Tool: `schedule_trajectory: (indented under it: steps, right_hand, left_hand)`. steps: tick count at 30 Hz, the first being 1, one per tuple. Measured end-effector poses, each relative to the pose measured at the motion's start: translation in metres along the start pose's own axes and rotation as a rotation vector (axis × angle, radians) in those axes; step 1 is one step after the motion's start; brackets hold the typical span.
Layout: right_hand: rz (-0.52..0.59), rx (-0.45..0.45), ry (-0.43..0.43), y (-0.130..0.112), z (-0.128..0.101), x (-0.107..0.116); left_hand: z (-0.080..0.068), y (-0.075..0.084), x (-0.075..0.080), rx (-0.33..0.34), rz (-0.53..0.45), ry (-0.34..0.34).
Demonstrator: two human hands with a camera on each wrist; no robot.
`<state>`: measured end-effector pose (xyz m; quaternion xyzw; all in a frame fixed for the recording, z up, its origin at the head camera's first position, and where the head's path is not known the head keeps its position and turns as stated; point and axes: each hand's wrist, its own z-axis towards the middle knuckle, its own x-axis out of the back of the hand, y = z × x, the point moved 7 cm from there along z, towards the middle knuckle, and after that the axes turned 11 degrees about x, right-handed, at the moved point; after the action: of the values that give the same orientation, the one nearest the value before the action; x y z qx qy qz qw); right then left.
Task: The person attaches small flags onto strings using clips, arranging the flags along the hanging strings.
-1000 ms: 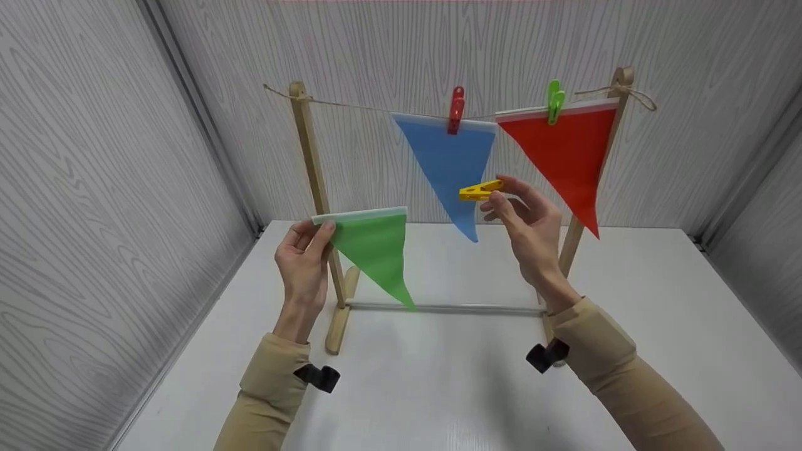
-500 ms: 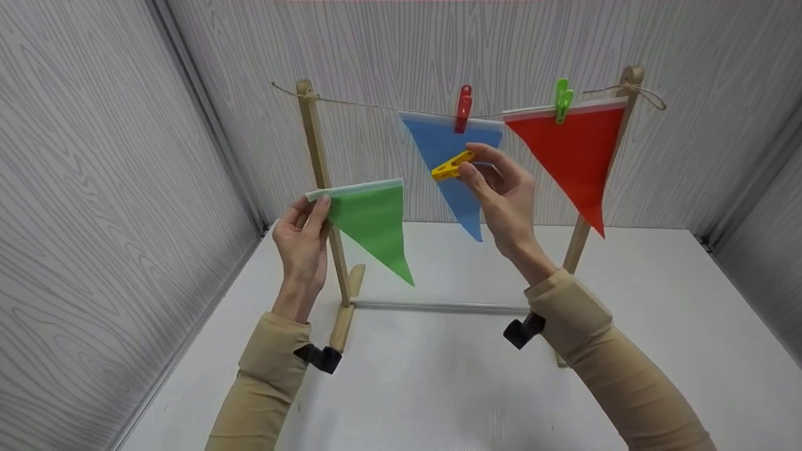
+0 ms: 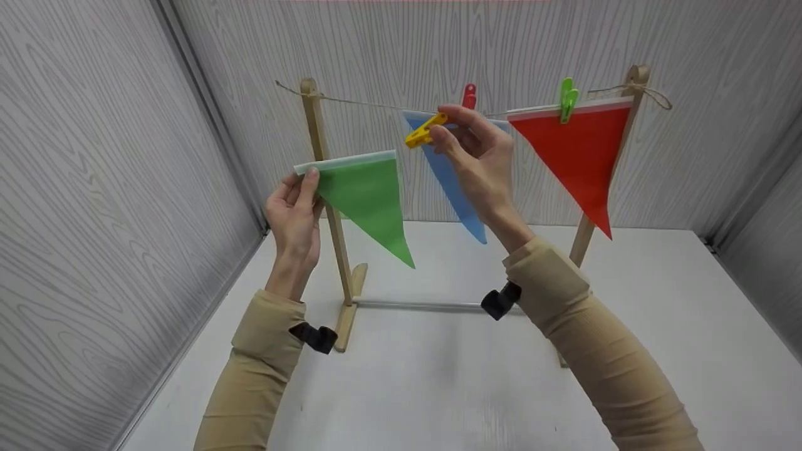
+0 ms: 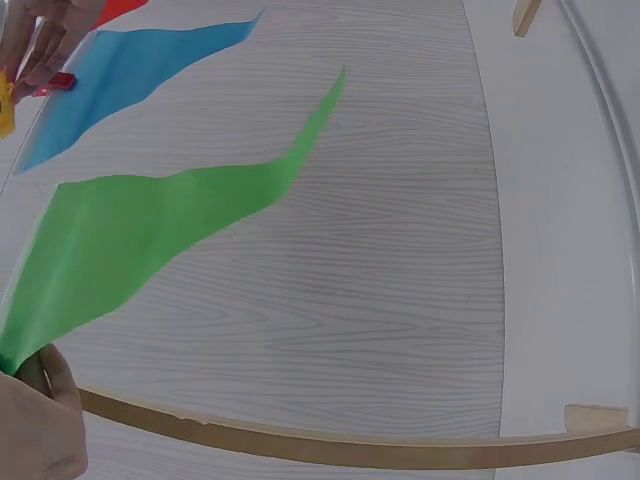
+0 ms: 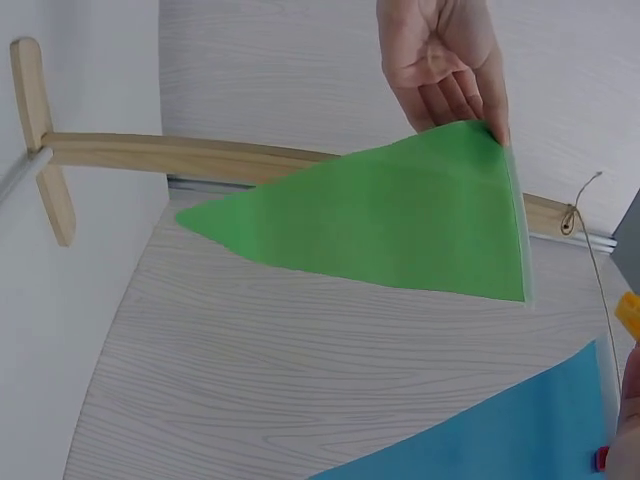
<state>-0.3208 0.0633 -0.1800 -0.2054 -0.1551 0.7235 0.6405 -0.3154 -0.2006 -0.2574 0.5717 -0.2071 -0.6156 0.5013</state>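
Observation:
My left hand (image 3: pixel 294 210) pinches the top corner of a green triangular flag (image 3: pixel 368 194), held up beside the left wooden post (image 3: pixel 322 169). The same green flag (image 4: pixel 150 235) (image 5: pixel 390 215) shows in both wrist views. My right hand (image 3: pixel 473 156) pinches a yellow clothespin (image 3: pixel 425 129) just under the twine line (image 3: pixel 363 102), in front of the blue flag (image 3: pixel 454 188). A red clothespin (image 3: pixel 468 95) holds the blue flag on the line. A green clothespin (image 3: pixel 568 97) holds a red flag (image 3: pixel 579 153) at the right.
The wooden rack stands on a white tabletop (image 3: pixel 438 376) with a right post (image 3: pixel 617 138) and a pale crossbar (image 3: pixel 426 305) at its base. Grey wood-grain walls (image 3: pixel 94 188) close in on the left, back and right.
Both hands have risen. The green flag has gone up toward the line, and the yellow clothespin has moved up and left to the twine.

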Motion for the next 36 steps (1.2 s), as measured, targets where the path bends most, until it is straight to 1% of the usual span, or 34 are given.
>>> schedule_trajectory:
  steps: [4,9,14,17,23,28,32,36]
  right_hand:
    - [-0.02,0.002,0.007,0.0,0.01,-0.006]
    - [-0.023,0.008,0.01,-0.002,0.016,-0.016]
    - [0.0,-0.004,0.001,-0.004,0.02,-0.026]
    - [0.013,-0.013,0.005,-0.004,0.025,-0.032]
    - [-0.017,-0.011,-0.026,-0.005,0.037,-0.044]
    - [-0.05,-0.009,-0.049,-0.005,0.047,-0.051]
    - [-0.095,0.005,-0.094,-0.004,0.053,-0.057]
    - [-0.132,-0.001,-0.122,-0.003,0.059,-0.06]
  left_hand:
    - [0.003,0.006,-0.001,-0.023,0.006,0.009]
    - [0.005,0.012,-0.004,-0.025,0.01,0.02]
    - [0.007,0.016,-0.008,-0.029,0.005,0.036]
    - [0.01,0.018,-0.013,-0.032,-0.009,0.03]
    - [0.014,0.02,-0.02,-0.026,-0.049,0.022]
    - [0.017,0.021,-0.024,-0.006,-0.054,0.045]
    - [0.02,0.023,-0.029,0.003,-0.047,0.063]
    - [0.022,0.025,-0.035,0.012,-0.042,0.078]
